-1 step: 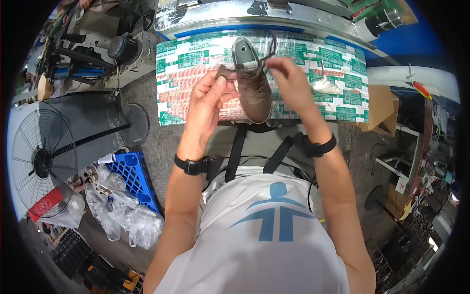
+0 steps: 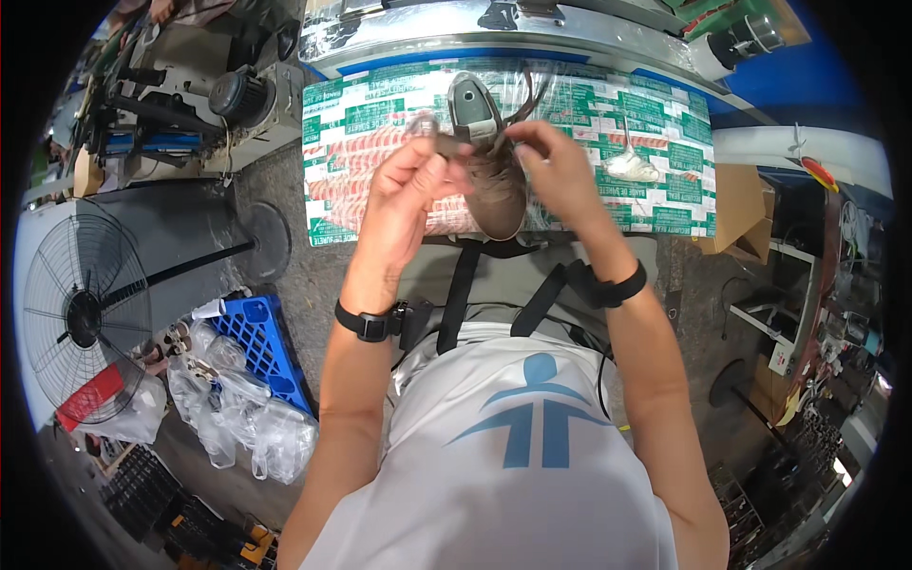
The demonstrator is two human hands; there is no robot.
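A brown shoe (image 2: 496,195) stands on the patterned tabletop in front of me, toe toward me, its grey insole (image 2: 472,103) showing. My left hand (image 2: 407,195) is closed, with thumb and fingers pinching a brown shoelace (image 2: 450,145) at the shoe's left side; part of that lace is smeared by motion. Against the shoe's right side, my right hand (image 2: 560,173) has thumb and forefinger pinched on the lace near the opening. Dark loose strands (image 2: 532,95) of lace stick up beyond that hand. The tongue area lies partly behind my fingers.
A white, crumpled-looking bundle (image 2: 632,167) lies on the green-and-white covered table (image 2: 684,204) to the right. A metal machine edge (image 2: 427,36) runs behind it. On the left are a floor fan (image 2: 84,313), a blue plastic crate (image 2: 266,347) and clear bags (image 2: 233,408). A cardboard box (image 2: 741,204) stands right.
My left hand has brought its lace end closer to the shoe. My right hand has shifted slightly left, its fingertips now pinched by the opening, and the loose strands have swung right.
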